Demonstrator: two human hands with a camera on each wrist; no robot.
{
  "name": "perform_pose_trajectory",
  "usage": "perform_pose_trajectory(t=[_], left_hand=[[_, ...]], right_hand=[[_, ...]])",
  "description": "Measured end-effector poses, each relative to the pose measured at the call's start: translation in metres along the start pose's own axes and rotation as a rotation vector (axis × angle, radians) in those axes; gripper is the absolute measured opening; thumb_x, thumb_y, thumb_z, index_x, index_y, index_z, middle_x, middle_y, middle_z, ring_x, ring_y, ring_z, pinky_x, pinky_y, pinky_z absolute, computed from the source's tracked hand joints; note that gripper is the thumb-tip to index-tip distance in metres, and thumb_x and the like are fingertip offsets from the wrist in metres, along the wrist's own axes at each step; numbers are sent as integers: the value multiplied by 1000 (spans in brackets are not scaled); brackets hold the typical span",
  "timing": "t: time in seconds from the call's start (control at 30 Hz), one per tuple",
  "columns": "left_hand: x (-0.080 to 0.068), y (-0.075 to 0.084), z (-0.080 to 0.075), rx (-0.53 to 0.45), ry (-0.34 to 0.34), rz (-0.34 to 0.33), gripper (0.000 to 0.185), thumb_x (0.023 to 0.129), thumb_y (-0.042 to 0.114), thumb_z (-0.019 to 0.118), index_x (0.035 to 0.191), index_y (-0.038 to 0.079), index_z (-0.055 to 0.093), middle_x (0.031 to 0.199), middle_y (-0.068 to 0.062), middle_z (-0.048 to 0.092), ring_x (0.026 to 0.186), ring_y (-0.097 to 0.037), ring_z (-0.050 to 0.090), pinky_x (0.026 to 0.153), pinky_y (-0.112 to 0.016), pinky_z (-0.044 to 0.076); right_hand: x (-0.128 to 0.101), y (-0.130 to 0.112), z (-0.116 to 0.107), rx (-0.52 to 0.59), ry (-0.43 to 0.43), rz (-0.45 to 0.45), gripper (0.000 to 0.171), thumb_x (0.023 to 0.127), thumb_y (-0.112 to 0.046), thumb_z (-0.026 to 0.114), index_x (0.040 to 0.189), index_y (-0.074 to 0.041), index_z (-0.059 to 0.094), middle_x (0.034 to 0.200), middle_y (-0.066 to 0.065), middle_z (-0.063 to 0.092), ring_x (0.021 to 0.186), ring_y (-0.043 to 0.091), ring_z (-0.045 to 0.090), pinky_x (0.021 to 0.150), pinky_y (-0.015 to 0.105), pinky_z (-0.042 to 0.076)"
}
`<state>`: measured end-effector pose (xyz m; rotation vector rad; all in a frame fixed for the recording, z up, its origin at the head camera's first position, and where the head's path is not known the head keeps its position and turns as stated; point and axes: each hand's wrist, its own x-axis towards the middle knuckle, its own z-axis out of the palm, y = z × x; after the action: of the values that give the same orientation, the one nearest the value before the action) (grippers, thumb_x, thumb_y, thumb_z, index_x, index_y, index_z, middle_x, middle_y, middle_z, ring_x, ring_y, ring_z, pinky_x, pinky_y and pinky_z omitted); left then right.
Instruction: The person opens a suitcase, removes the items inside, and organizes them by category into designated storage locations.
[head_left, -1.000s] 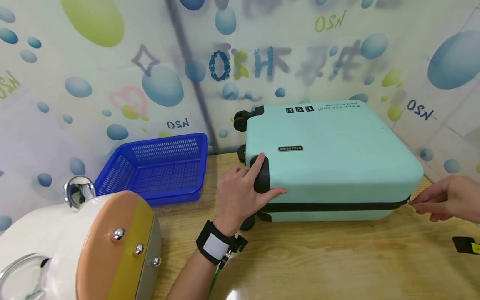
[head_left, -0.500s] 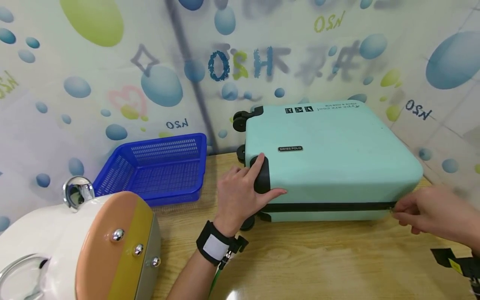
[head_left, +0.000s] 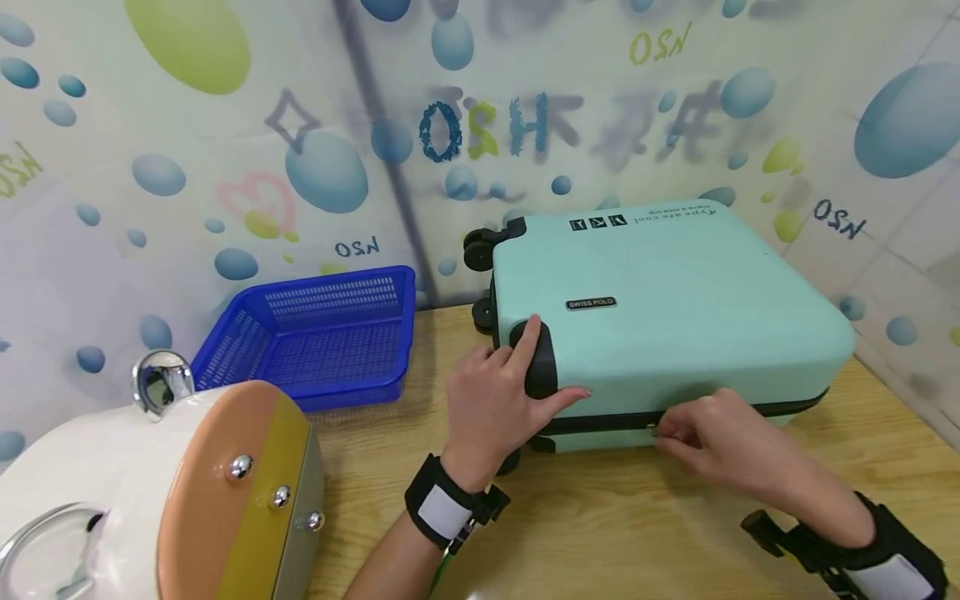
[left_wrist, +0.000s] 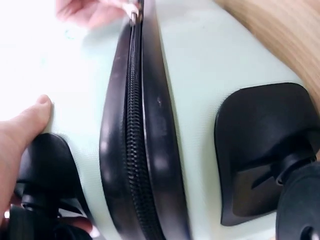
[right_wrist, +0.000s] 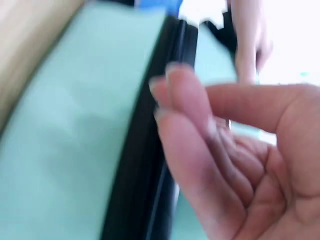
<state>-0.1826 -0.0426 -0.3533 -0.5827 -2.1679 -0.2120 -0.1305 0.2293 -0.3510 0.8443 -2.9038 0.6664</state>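
A mint-green hard-shell suitcase (head_left: 675, 292) lies flat on the wooden table (head_left: 637, 525), its wheeled end toward the blue basket (head_left: 352, 395). The left hand (head_left: 491, 404) rests on the near wheeled corner, index finger and thumb straight and spread apart, the index tip on the black corner guard (head_left: 543, 367). The right hand (head_left: 716, 437) pinches the metal zip pull (head_left: 652, 430) on the near side, thumb and fingertips together; the right wrist view is too blurred to show the pull itself. The step in hand seems to be working the zip along its seam, though whether to open or shut the case I cannot tell. The next move likely calls for a firm pinch, a pull in line with the zipper track (left_wrist: 134, 115), and a steady left hand bracing the corner.
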Motion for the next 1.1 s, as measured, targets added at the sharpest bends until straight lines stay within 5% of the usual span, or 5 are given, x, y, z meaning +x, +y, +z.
perform_pose_trajectory(t=[0.3,0.6,0.93,1.03,1.1], left_hand=[[-2,9,-10,32,-45,13,97,68,86,61,134,15,63,47,7,47,44,-10,36,45,-22,30],[-5,8,-24,-9,-172,56,86,82,74,58,141,12,56,53,6,55,51,-13,49,44,-22,31],[-5,9,-27,-59,-190,49,84,81,73,62,139,13,57,51,6,52,48,-11,46,43,-20,27],[-5,5,-30,-138,-220,45,80,84,70,61,140,14,57,53,6,53,49,-9,46,44,-18,28],[-5,-4,-34,-291,-273,25,69,91,62,58,141,15,56,60,6,60,51,-7,48,46,-16,30]], right_hand=[[18,-39,35,39,150,-110,20,85,-7,74,74,-23,69,59,-17,60,50,-12,44,50,14,40],[25,-57,53,70,179,-153,16,82,-5,76,76,-19,70,63,-15,64,55,-10,51,51,13,44],[26,-70,67,85,205,-134,14,82,-7,77,78,-18,69,61,-16,59,53,-11,46,49,13,38],[28,-74,73,61,256,-161,16,81,-8,78,77,-19,68,60,-16,58,52,-11,45,49,11,36],[28,-75,77,54,291,-172,16,80,-8,79,76,-19,67,61,-16,60,54,-12,48,49,9,37]])
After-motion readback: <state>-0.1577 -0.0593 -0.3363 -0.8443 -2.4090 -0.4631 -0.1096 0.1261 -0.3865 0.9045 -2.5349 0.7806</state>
